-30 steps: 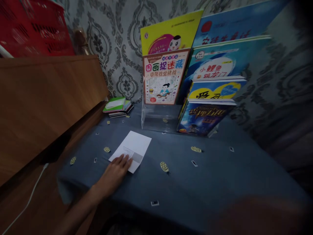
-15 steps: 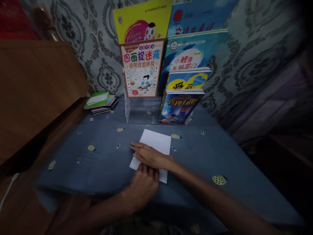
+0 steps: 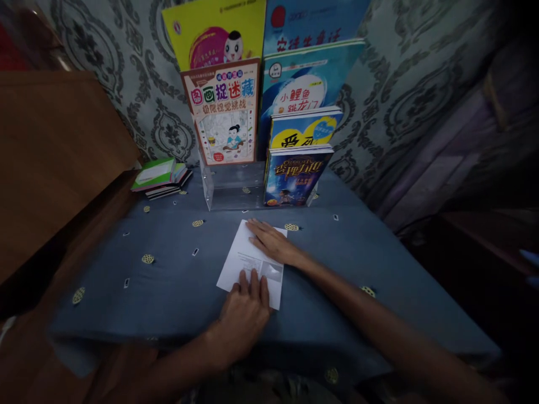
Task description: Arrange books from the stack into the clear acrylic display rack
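A white sheet of paper (image 3: 234, 265) lies slightly turned on the blue tablecloth, with small print and a greyish picture on its lower half. Flat on its upper right part rests my right hand (image 3: 272, 242), fingers stretched toward the top edge. My left hand (image 3: 247, 306) lies over the bottom edge, its fingers extended upward and touching the paper just below the print. Neither hand grips anything. Whether the paper is folded or has more than one layer, I cannot tell.
Behind the paper, a clear acrylic stand (image 3: 231, 197) holds several upright books, among them a dark blue one (image 3: 295, 177) and a picture-puzzle book (image 3: 225, 115). A small stack of booklets (image 3: 162, 177) lies at the back left, near a wooden panel (image 3: 63, 151). Patterned wallpaper (image 3: 168, 132) is behind.
My right hand has slid up and right across the paper, uncovering the print and picture. My left hand's fingers, bent before, are now stretched out. The view has shifted slightly.
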Available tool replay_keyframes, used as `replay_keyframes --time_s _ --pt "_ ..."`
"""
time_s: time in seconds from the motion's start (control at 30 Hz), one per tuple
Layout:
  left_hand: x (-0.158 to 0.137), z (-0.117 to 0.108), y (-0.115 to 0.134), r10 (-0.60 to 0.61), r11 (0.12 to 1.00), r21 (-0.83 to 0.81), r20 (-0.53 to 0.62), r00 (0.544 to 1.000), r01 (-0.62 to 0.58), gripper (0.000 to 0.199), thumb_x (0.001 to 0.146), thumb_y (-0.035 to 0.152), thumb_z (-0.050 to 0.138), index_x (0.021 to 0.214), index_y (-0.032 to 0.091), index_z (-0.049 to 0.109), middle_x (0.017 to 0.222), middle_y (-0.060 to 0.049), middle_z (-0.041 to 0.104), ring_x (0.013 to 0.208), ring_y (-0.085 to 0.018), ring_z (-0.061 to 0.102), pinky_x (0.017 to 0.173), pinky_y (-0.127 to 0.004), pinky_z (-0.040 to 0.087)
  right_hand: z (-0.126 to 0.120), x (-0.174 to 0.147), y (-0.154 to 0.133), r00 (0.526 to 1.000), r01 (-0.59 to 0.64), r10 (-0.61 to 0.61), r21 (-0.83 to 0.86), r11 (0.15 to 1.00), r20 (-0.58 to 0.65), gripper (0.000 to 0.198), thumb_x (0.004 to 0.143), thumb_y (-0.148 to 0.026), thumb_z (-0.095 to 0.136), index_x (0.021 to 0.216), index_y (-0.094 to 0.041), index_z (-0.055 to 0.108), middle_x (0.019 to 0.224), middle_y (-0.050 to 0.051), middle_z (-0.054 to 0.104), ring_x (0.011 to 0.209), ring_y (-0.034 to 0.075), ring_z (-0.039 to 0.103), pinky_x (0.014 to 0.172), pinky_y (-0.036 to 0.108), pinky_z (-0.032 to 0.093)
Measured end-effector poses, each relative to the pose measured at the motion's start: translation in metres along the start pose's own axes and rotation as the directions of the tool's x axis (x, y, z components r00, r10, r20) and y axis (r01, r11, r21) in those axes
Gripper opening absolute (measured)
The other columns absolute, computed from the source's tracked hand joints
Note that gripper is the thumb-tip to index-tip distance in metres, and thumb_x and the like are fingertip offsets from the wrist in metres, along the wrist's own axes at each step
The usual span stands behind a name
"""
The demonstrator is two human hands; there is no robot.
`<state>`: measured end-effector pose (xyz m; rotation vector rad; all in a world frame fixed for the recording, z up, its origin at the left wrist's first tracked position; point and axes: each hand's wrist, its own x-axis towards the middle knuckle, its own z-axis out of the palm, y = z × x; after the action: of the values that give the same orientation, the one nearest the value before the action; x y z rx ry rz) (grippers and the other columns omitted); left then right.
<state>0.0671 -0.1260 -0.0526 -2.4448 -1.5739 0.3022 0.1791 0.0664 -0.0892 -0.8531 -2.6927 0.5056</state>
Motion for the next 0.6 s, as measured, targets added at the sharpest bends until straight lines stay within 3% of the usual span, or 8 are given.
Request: replay_keyframes --time_s 0.23,0.43,0.5,0.6 --pt "0.009 -0.01 0.003 0.034 0.999 0.032 0.025 0.999 -0.035 0.048 0.095 0.019 0.061 0.14 0.004 0.057 0.133 -0.032 0.06 0.115 -0.043 0.067 0.071 -0.04 0.063 -0.01 -0.05 0.007 0.991 -0.129 0.124 -0.122 0.984 -0.047 0.052 0.103 -0.032 0.037 0.147 -0.008 0.048 0.157 0.02 0.043 0.149 0.029 0.036 0.122 0.052 0.03" --pt "0.039 -0.027 0.017 0.035 0.999 0.028 0.007 0.999 -0.036 0.039 0.099 0.017 0.054 0.132 -0.002 0.061 0.113 -0.034 0.069 0.09 -0.035 0.076 0.062 -0.034 0.059 -0.021 -0.05 0.002 0.966 -0.243 0.214 -0.228 0.943 -0.145 0.042 0.101 -0.028 0.042 0.136 -0.016 0.062 0.147 0.017 0.055 0.135 0.033 0.05 0.111 0.054 0.041" --pt "0.047 -0.032 0.019 0.042 0.999 -0.006 -0.007 0.999 -0.042 0.038 0.102 0.022 0.05 0.128 -0.004 0.064 0.105 -0.032 0.072 0.086 -0.031 0.076 0.064 -0.034 0.058 -0.023 -0.045 0.004 0.96 -0.26 0.227 -0.22 0.94 -0.164 0.041 0.1 -0.028 0.043 0.134 -0.017 0.063 0.144 0.017 0.058 0.13 0.034 0.053 0.105 0.052 0.045" --pt "0.052 -0.034 0.016 0.058 0.992 -0.116 -0.018 0.998 -0.06 0.054 0.101 0.047 0.051 0.111 -0.002 0.071 0.094 -0.025 0.073 0.086 -0.029 0.073 0.065 -0.033 0.056 -0.021 -0.04 0.013 0.955 -0.243 0.212 -0.143 0.959 -0.207 0.041 0.098 -0.027 0.045 0.132 -0.016 0.065 0.139 0.016 0.062 0.125 0.032 0.056 0.104 0.05 0.046"
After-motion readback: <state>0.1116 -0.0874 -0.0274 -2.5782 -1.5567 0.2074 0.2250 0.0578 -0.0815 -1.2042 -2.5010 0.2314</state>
